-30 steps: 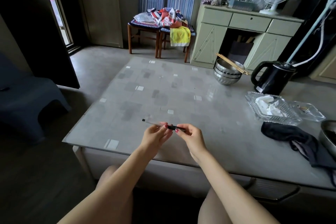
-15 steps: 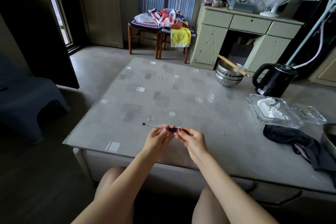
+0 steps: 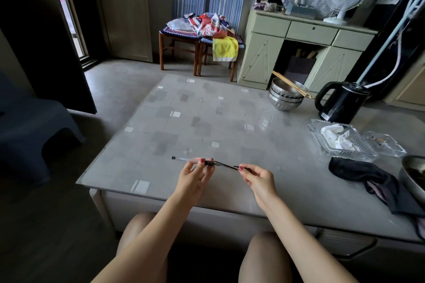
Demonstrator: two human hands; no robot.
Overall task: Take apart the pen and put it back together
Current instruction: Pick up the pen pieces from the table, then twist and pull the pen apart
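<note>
Above the near edge of the grey table [image 3: 207,122], my left hand [image 3: 194,176] pinches the clear pen barrel [image 3: 184,159] at its black grip section. The barrel points left and ends in a small black cap. A thin dark refill [image 3: 226,165] sticks out of the grip end toward the right. My right hand [image 3: 258,178] pinches the refill's far end between thumb and forefinger. The two hands are apart, with the refill spanning the gap between them.
Stacked steel bowls with chopsticks [image 3: 286,96], a black kettle [image 3: 340,102], glass dishes [image 3: 340,141], a dark cloth [image 3: 368,179] and a metal bowl [image 3: 414,177] fill the table's right side. A dark stool [image 3: 34,126] stands left; chairs [image 3: 207,30] stand behind.
My hands were touching around the pen's grip section. Now the right hand has moved right, drawing the refill partly out of the barrel held by the left hand.
</note>
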